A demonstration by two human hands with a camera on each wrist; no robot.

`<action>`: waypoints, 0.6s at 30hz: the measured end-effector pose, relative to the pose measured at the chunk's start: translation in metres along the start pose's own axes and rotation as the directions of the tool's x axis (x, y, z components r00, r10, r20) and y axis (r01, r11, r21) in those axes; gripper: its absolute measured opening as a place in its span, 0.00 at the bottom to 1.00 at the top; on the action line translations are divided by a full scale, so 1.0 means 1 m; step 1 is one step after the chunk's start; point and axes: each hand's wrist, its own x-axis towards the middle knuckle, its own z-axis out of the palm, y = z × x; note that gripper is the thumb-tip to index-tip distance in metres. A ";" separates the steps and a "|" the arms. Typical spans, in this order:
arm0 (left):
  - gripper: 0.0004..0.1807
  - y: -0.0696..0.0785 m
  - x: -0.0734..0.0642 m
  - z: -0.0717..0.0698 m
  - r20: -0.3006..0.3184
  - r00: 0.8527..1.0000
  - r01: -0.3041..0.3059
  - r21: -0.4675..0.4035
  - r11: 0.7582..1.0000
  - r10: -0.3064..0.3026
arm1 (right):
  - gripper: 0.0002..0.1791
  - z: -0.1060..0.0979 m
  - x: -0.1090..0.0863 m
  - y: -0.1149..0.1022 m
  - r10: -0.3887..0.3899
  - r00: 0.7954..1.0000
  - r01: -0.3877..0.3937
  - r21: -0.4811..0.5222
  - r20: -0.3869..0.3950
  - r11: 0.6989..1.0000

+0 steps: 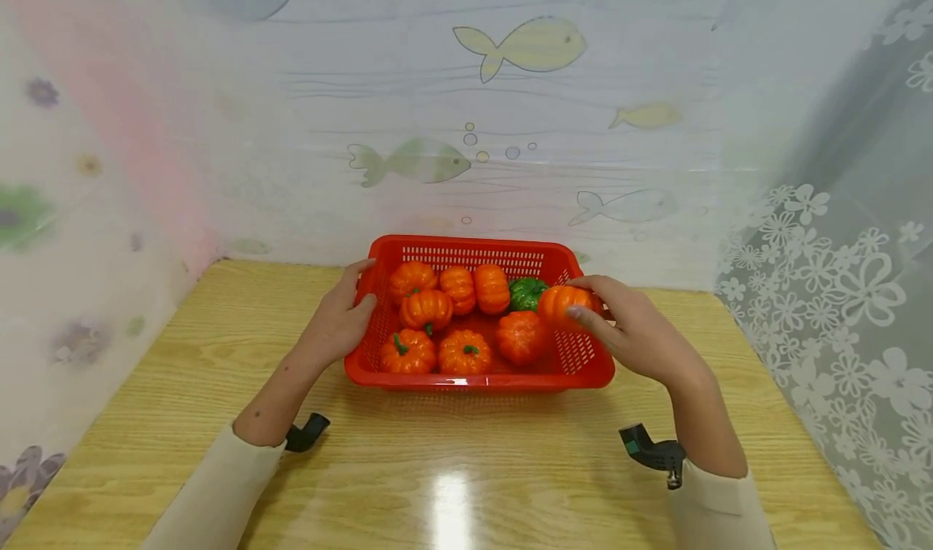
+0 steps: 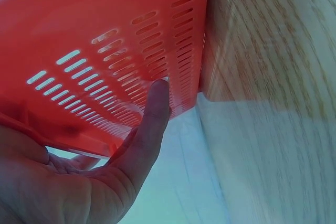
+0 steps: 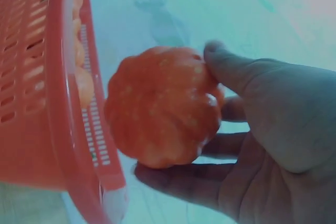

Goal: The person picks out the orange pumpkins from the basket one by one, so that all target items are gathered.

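Note:
A red plastic basket [image 1: 477, 382] with slotted walls stands on the table, holding several small orange pumpkins [image 1: 465, 352] and a green one [image 1: 526, 293]. My left hand [image 1: 337, 321] grips its left rim; in the left wrist view one finger [image 2: 157, 108] lies against the slotted outer wall. At the right end, my right hand [image 1: 641, 331] holds an orange pumpkin [image 3: 163, 106] between thumb and fingers. That pumpkin is raised to rim height and overlaps the basket's right side in the head view. The right wrist view shows it beside the rim.
The wooden table [image 1: 408, 485] extends in front of the basket and to both sides. Behind it hangs a pale curtain [image 1: 408, 88] printed with fish. A sheet with white flowers [image 1: 809, 291] borders the right side. Dark wrist mounts [image 1: 652, 453] sit by both sleeves.

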 end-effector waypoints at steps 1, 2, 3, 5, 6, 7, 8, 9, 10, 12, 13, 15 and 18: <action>0.33 0.000 0.000 0.000 -0.001 1.000 0.000 0.002 1.000 0.000 | 0.25 0.000 0.001 0.002 -0.002 1.000 0.002 0.007 -0.011 1.000; 0.33 -0.001 0.000 0.000 -0.002 1.000 0.000 0.003 1.000 0.000 | 0.25 0.000 0.001 0.003 -0.005 1.000 0.005 0.011 -0.022 1.000; 0.33 -0.001 0.000 0.000 -0.002 1.000 0.001 0.004 1.000 -0.001 | 0.25 0.000 0.001 0.005 -0.009 0.999 0.009 0.013 -0.033 1.000; 0.33 -0.002 0.000 0.000 -0.002 1.000 0.000 0.004 1.000 0.000 | 0.25 0.000 0.002 0.010 -0.014 0.998 0.015 0.019 -0.055 1.000; 0.33 -0.002 0.000 -0.001 -0.003 1.000 0.000 0.004 1.000 0.000 | 0.25 0.000 0.002 0.012 -0.020 0.998 0.021 0.020 -0.067 1.000; 0.33 -0.002 0.000 -0.001 -0.002 1.000 0.000 0.003 1.000 0.000 | 0.24 0.000 0.002 0.015 -0.027 0.996 0.029 0.024 -0.079 0.999; 0.33 -0.003 0.000 -0.001 -0.002 1.000 0.000 0.002 1.000 0.000 | 0.24 0.000 0.002 0.017 -0.032 0.995 0.035 0.028 -0.091 0.999; 0.33 -0.003 0.000 0.000 -0.001 1.000 0.000 0.000 1.000 0.000 | 0.24 -0.001 0.002 0.020 -0.039 0.994 0.043 0.034 -0.105 0.999; 0.33 -0.003 0.000 0.000 0.000 1.000 0.000 -0.002 1.000 0.000 | 0.24 -0.001 0.002 0.022 -0.046 0.992 0.050 0.038 -0.120 0.998; 0.33 -0.002 0.000 0.000 0.003 1.000 0.002 -0.002 1.000 -0.002 | 0.24 -0.001 0.002 0.027 -0.064 0.987 0.071 0.039 -0.149 0.997; 0.33 -0.002 0.000 0.000 0.004 1.000 0.003 -0.001 1.000 -0.003 | 0.24 -0.001 0.002 0.029 -0.073 0.984 0.080 0.040 -0.164 0.996; 0.33 -0.001 0.000 0.000 0.007 1.000 0.002 0.001 1.000 -0.002 | 0.24 -0.001 0.003 0.034 -0.084 0.977 0.091 0.031 -0.194 0.995; 0.33 -0.001 0.001 -0.001 0.005 1.000 -0.001 0.005 1.000 0.001 | 0.24 -0.001 0.005 0.041 -0.074 0.969 0.079 0.012 -0.234 0.997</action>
